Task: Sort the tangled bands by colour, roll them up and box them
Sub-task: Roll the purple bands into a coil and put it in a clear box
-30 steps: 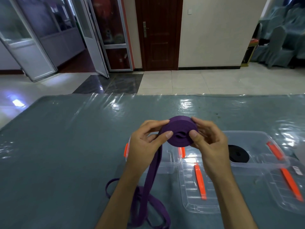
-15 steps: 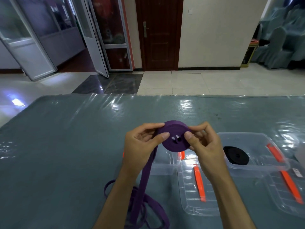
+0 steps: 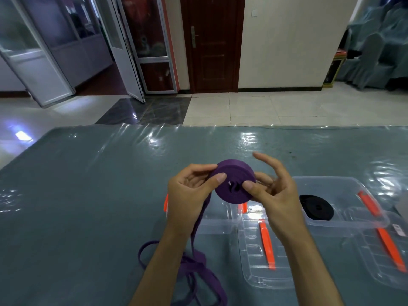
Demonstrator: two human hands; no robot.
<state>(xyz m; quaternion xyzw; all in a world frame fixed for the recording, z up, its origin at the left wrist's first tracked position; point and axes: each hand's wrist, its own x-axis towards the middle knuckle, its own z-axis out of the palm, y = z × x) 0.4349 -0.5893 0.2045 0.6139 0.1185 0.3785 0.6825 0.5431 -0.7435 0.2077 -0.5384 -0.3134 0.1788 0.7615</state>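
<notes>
The left hand [image 3: 187, 195] and right hand [image 3: 273, 195] pinch a purple band roll [image 3: 234, 184] between them, raised above the tabletop [image 3: 88, 195] near its near edge; the right index finger is extended. The band's loose tail [image 3: 194, 266] trails onto the tabletop at the near edge. A black roll [image 3: 316, 207] lies in the clear box [image 3: 344, 184] toward the right edge.

The table [image 3: 77, 195] left is unobstructed; the right is blocked by boxes [image 3: 344, 219], lids [image 3: 254, 272] and loose band [image 3: 194, 268].
</notes>
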